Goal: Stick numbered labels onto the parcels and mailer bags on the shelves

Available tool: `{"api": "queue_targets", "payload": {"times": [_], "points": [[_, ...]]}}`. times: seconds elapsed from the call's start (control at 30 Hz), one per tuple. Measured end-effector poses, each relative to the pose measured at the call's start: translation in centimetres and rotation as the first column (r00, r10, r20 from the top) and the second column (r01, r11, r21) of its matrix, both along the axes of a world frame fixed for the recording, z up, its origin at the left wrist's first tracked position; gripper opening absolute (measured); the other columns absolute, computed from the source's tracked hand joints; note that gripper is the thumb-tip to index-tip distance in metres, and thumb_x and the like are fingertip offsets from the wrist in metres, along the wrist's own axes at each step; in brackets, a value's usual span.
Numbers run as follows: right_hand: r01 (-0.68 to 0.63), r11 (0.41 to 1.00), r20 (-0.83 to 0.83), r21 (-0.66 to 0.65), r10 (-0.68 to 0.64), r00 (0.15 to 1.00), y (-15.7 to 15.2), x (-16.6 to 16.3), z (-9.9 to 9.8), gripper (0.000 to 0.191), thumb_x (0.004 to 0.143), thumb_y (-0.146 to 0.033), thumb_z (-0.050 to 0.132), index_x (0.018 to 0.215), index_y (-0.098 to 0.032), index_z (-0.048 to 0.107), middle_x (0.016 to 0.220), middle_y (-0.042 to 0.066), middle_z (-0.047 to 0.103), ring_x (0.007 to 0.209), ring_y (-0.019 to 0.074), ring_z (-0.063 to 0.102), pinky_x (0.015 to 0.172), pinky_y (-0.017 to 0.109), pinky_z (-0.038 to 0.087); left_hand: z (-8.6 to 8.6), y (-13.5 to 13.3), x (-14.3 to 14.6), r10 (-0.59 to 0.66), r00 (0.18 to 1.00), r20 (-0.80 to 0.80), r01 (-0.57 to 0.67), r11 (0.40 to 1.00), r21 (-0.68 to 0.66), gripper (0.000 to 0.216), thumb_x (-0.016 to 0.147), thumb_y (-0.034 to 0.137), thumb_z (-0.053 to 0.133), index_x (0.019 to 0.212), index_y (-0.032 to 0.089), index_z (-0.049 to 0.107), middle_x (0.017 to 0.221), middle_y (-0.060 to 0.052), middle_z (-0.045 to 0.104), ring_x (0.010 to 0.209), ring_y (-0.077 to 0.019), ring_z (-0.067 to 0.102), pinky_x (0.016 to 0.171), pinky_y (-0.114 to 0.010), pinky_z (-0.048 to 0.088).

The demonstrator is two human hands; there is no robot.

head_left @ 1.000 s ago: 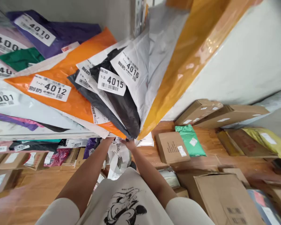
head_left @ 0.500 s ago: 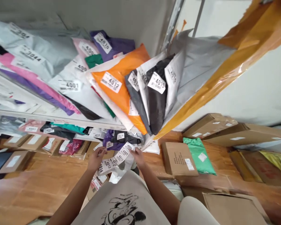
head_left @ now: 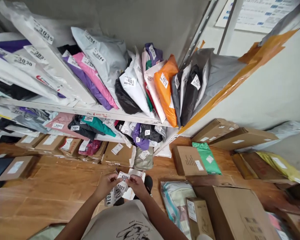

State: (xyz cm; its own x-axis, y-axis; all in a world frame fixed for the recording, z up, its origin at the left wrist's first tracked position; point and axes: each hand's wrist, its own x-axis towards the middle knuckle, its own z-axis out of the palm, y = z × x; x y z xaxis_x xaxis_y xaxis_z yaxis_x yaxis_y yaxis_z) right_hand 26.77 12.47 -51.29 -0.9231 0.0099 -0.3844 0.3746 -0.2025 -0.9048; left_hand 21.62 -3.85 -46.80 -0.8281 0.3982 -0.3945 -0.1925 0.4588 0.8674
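Both my hands hold a bundle of white number labels (head_left: pixel 120 186) low in the middle of the view, above the wooden floor. My left hand (head_left: pixel 106 185) grips the bundle from the left with curled fingers. My right hand (head_left: pixel 137 183) pinches its right side; labels reading 4007 and 4014 show. Straight ahead a metal shelf (head_left: pixel 90 110) holds several upright plastic mail bags, among them an orange bag (head_left: pixel 166 88) and a black bag (head_left: pixel 190 91), each with a white number label.
A lower shelf board holds more labelled bags. Cardboard boxes (head_left: pixel 188 160) and a green bag (head_left: pixel 206 156) lie on the floor to the right. A large open carton (head_left: pixel 237 210) stands near my right side. More flat boxes (head_left: pixel 30 143) line the floor under the shelf.
The view has pulled back from the shelf, so the bags look smaller and farther. My hands have dropped away from the shelf edge and come together on the label bundle.
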Motion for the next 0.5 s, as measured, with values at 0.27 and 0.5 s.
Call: {"api": "queue_targets", "payload": {"times": [0.27,0.5], "points": [[-0.335,0.941,0.139,0.036,0.328,0.934,-3.4,3.1,0.6,0.038,0.051,-0.049,0.081,0.067,-0.018,0.065,0.058,-0.004,0.058,0.049,0.0096,0.050,0.051,0.025,0.039,-1.3,-5.3,6.4,-0.055,0.989,0.136,0.053,0.998,0.021,0.050,0.065,0.067,0.052,0.056,0.020,0.042,0.059,0.003,0.035,0.062,-0.0139,0.036,0.060,-0.024,0.035],[-0.517,0.855,0.292,-0.026,0.501,0.815,-6.0,6.3,-1.5,0.036,0.056,-0.043,0.082,0.074,-0.018,0.064,0.053,-0.008,0.054,0.045,0.0074,0.049,0.049,0.022,0.039,-2.0,-7.0,10.7,-0.032,0.968,0.250,0.042,0.999,-0.034,0.051,0.064,0.067,0.055,0.061,0.017,0.053,0.061,0.002,0.042,0.064,-0.0146,0.040,0.063,-0.025,0.035]]}}
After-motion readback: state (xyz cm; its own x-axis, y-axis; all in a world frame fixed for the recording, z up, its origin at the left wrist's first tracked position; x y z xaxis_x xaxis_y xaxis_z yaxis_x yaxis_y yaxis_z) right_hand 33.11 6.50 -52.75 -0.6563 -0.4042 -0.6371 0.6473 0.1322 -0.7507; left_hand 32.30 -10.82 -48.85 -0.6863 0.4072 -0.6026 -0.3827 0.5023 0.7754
